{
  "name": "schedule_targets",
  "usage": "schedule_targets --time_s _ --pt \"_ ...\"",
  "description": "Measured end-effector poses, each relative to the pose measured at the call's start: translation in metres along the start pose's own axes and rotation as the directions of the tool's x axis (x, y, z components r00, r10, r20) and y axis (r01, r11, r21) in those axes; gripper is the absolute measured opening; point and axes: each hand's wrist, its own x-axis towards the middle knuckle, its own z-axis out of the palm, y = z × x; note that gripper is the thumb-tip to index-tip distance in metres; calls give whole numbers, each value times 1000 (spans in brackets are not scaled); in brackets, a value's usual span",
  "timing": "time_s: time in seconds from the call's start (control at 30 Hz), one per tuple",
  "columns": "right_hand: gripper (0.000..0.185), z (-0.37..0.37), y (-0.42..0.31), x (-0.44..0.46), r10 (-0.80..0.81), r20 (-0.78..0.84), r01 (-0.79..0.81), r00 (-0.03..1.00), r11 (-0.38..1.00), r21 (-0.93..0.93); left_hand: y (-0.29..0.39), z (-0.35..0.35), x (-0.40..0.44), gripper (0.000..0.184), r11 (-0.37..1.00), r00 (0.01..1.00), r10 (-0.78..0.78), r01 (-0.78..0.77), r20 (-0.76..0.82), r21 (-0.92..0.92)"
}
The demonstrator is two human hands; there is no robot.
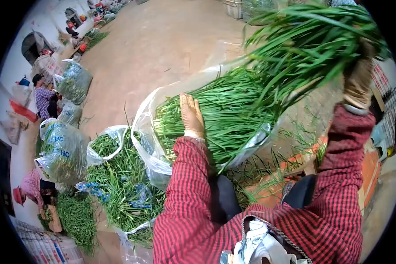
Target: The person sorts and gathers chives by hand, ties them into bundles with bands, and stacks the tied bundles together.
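I have the left hand (192,113) laid palm down on a stack of green stalks (237,110), its fingers straight and together, pressing the pale ends at the left rather than grasping anything. That stack lies on its side in a clear plastic bag (157,165), whose mouth spreads open around it in the middle of the scene. Far to the right, I have the right hand (359,83) raised with a bunch of long green leaves (312,46); the fingers are partly hidden among the blades, but the hand appears closed around them. The bunch fans out leftward, slightly blurred, and overlaps the right end of the stack in my view; I can't tell whether the two touch. Both hands look gloved, below red-and-black checked sleeves (187,169). Just left of the stack, nearer me, sits a bag of loose greens (123,189), tangled rather than aligned. Beyond it on the left I see a filled bag with blue lettering (61,154), a heap of greens (77,220) on the floor, and a person in a red hat (30,187) bending beside it.
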Motion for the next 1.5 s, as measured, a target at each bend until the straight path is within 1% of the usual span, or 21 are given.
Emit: schedule_targets --time_s 0.03,0.13,0.23,0.33,0.4,0.5,0.57,0.63,0.7,0.73,0.8,0.87,0.9,0.97,1.0,1.07,1.2,1.23,1.33,1.43,1.5 --pt "36 -27 -27 9 -233 0 225 972 940 -255 -3 -4 5 62 1000 1000 13 -13 -4 9" --pt "43 -116 -64 8 -286 209 349 935 845 -406 2 3 6 60 999 1000 -1 0 13 41" --pt "47 -154 -87 -22 76 222 -13 972 962 -271 25 46 -34 58 959 989 -7 -34 145 283" --pt "46 -138 -114 -70 411 337 -351 847 909 -226 43 123 -130 76 949 809 -91 -106 581 296" --pt "58 -75 -116 -104 407 595 -362 693 910 -201 34 157 -196 90 939 572 -101 -216 814 268" --pt "77 -12 -114 -138 277 834 -110 477 960 -256 -4 157 -262 81 949 602 -169 -114 781 294" --pt "91 -10 -90 -157 317 819 -96 477 946 -310 -35 148 -280 50 944 768 -280 330 576 20" --pt "99 -26 -100 -170 520 744 -271 419 854 -445 -24 159 -299 41 880 838 -361 451 410 -149" --pt "103 -65 -96 -188 406 813 252 417 808 -533 -28 153 -310 38 602 674 -592 735 442 -313" --pt "104 -83 -105 -202 486 784 258 386 759 -598 -2 171 -324 36 666 757 -585 653 292 -359" --pt "110 -125 -115 -231 650 688 258 323 639 -725 -44 141 -330 35 491 644 -651 761 403 -424" --pt "115 -160 -116 -254 764 583 243 275 532 -811 -72 118 -351 38 185 370 -828 890 421 -417" --pt "115 -162 -117 -258 795 553 227 251 507 -832 -102 101 -369 39 211 346 -857 911 382 -353" --pt "111 -157 -109 -255 973 158 21 -170 164 -986 -104 87 -391 42 161 255 -910 944 326 -288" --pt "107 -175 -84 -267 953 235 52 -191 248 -967 -120 70 -398 43 -25 99 -946 927 307 -374" --pt "89 -200 -33 -288 890 216 -119 -401 183 -976 -141 36 -403 49 -22 68 -967 939 247 -344" --pt "64 -184 50 -309 574 -140 -35 -807 -282 -959 -126 8 -387 67 37 26 -995 993 -95 -114" --pt "62 -205 87 -331 640 12 -35 -768 -23 -999 -130 -1 -386 67 62 53 -994 994 -96 -90" --pt "69 -209 138 -352 414 6 -212 -910 -454 -866 -190 -47 -403 65 7 22 -999 944 41 -330" --pt "86 -185 133 -327 683 -51 -185 -729 -268 -946 -150 4 -369 57 38 -12 -989 942 -146 -333" --pt "97 -173 128 -315 727 -238 29 -644 -288 -957 -175 -6 -373 54 -6 -6 -1000 956 1 -292"
